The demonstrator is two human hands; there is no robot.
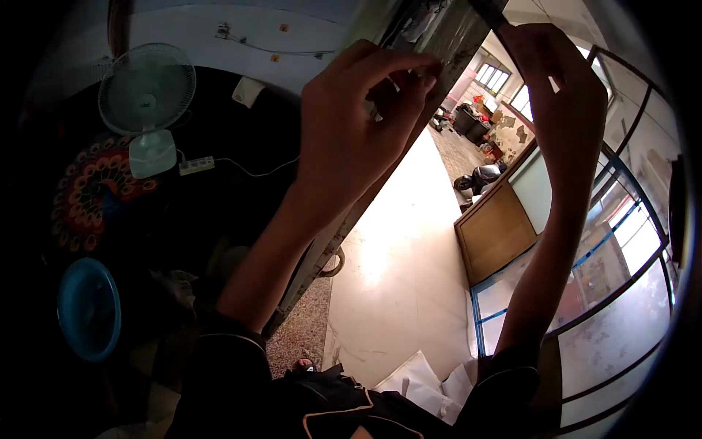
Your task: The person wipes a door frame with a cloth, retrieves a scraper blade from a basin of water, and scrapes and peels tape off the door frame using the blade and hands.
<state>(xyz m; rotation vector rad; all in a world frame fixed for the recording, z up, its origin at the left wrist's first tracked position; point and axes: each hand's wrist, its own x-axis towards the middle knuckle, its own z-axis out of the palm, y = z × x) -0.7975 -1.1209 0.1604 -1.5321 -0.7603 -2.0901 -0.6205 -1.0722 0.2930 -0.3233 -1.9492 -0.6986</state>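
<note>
Both my arms are raised in front of a worn door frame [380, 175] that crosses the view at a slant. My left hand [351, 110] is closed in a pinch at the frame's edge, thumb and forefinger tips together; anything between them is too small to make out. A shiny, see-through film-like patch [446, 40] covers the frame just beyond those fingertips. Higher up on the right, my right hand [559, 73] has its fingers bent around a narrow dark strip [491, 13], whose upper end leaves the picture.
On the dark left side stand a pale fan [148, 95], a power strip [196, 165] and a blue basin [89, 310]. A curved door handle [335, 263] sticks out below my left arm. Framed glass panels [614, 307] rise at right; a scooter [482, 178] stands farther back.
</note>
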